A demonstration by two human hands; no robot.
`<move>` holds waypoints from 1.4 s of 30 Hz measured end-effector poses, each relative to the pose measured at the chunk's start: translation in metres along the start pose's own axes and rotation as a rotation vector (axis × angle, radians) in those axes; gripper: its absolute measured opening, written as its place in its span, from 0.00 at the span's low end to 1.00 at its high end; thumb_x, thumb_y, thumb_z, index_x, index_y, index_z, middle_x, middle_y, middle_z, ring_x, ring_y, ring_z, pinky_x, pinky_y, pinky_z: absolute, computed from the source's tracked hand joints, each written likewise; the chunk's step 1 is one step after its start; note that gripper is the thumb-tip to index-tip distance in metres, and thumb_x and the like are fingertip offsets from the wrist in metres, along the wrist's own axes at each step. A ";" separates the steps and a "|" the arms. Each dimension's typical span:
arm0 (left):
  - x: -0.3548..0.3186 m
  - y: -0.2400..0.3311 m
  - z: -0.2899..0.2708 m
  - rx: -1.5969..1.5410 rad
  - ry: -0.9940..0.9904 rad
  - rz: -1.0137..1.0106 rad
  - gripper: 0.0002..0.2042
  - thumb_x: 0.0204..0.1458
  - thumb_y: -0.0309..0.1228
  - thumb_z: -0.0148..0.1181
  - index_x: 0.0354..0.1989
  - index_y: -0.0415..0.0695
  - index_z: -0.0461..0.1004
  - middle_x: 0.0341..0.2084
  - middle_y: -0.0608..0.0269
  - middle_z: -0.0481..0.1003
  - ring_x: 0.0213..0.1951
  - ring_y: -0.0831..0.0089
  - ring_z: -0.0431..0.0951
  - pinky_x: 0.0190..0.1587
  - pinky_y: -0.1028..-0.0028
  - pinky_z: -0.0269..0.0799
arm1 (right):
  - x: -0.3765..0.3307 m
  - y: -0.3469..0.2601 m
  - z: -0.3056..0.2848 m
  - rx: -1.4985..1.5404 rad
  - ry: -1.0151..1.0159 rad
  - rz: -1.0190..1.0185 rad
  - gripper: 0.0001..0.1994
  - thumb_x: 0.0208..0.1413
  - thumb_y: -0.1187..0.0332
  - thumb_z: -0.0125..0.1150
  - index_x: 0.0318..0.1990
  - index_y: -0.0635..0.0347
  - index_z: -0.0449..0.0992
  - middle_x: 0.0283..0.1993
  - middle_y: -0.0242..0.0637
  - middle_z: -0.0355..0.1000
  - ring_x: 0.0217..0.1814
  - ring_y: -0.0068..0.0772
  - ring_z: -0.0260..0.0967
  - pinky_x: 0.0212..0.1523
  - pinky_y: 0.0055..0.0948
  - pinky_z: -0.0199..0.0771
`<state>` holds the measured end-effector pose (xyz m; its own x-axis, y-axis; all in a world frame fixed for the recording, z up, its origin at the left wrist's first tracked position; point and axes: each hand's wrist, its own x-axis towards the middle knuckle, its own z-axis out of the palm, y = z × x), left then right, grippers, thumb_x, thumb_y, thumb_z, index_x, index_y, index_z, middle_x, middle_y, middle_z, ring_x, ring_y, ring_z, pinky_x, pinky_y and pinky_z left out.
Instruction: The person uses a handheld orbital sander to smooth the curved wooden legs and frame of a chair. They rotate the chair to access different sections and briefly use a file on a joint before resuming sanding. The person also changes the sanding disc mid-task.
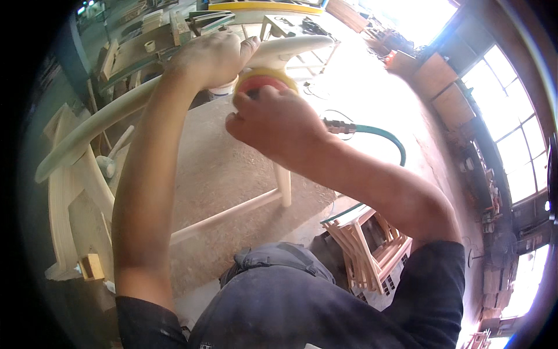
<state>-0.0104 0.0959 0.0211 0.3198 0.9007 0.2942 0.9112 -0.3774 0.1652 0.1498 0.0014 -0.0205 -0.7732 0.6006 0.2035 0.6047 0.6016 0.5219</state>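
Observation:
A pale, unpainted wooden chair frame point(96, 121) with a curved top rail stretches from the left to the upper middle. My left hand point(210, 61) is closed over that rail near its far right part, the thumb pointing right. In my right hand point(279, 119) is a red and yellow air sander point(268, 81), fingers wrapped round its body. The sander's disc is up against the underside of the curved wood, just right of my left hand; exact contact is hidden. From the sander a teal air hose point(386, 134) bends away to the right.
The chair stands on a dusty brown surface point(226, 186). A small yellowish block point(92, 267) lies at the lower left. Slatted wooden frames point(372, 250) sit beneath my right arm. Farther off are a metal-legged table point(285, 26), timber pieces and stacked boards along the right wall.

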 end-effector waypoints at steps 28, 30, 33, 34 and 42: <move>-0.023 0.038 -0.001 0.109 0.173 -0.270 0.28 0.72 0.52 0.41 0.57 0.41 0.79 0.55 0.48 0.79 0.59 0.47 0.76 0.62 0.58 0.69 | -0.079 0.069 0.093 0.782 0.809 0.242 0.18 0.50 0.67 0.71 0.49 0.35 0.79 0.49 0.34 0.71 0.42 0.39 0.76 0.35 0.35 0.79; -0.035 0.027 0.008 0.130 0.318 -0.167 0.28 0.72 0.52 0.40 0.50 0.41 0.81 0.49 0.45 0.81 0.55 0.45 0.78 0.59 0.56 0.70 | -0.083 0.083 0.099 1.050 0.842 0.218 0.23 0.42 0.68 0.79 0.48 0.38 0.80 0.49 0.36 0.73 0.43 0.44 0.76 0.39 0.38 0.80; -0.049 0.037 -0.003 0.127 0.287 -0.115 0.24 0.71 0.47 0.44 0.48 0.39 0.80 0.48 0.47 0.81 0.54 0.45 0.78 0.57 0.56 0.70 | -0.087 0.096 0.118 1.361 0.868 0.119 0.24 0.38 0.69 0.84 0.46 0.47 0.80 0.50 0.38 0.76 0.48 0.46 0.75 0.48 0.37 0.79; -0.052 0.044 -0.008 0.096 0.241 -0.148 0.23 0.71 0.46 0.44 0.48 0.39 0.80 0.48 0.48 0.81 0.53 0.45 0.78 0.57 0.56 0.71 | -0.086 0.100 0.125 1.440 0.874 0.077 0.24 0.39 0.69 0.83 0.46 0.49 0.80 0.49 0.38 0.76 0.48 0.45 0.75 0.49 0.37 0.78; -0.065 0.091 -0.025 0.102 0.207 -0.031 0.24 0.70 0.41 0.38 0.41 0.34 0.78 0.33 0.45 0.78 0.36 0.47 0.79 0.42 0.59 0.71 | -0.038 0.118 0.170 2.284 0.440 -0.057 0.27 0.48 0.61 0.84 0.54 0.59 0.80 0.47 0.34 0.78 0.49 0.28 0.73 0.54 0.30 0.75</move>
<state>0.0452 -0.0020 0.0404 0.2404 0.8440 0.4794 0.9448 -0.3168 0.0839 0.2829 0.1392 -0.1079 -0.5813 0.6475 0.4928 -0.4993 0.1943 -0.8444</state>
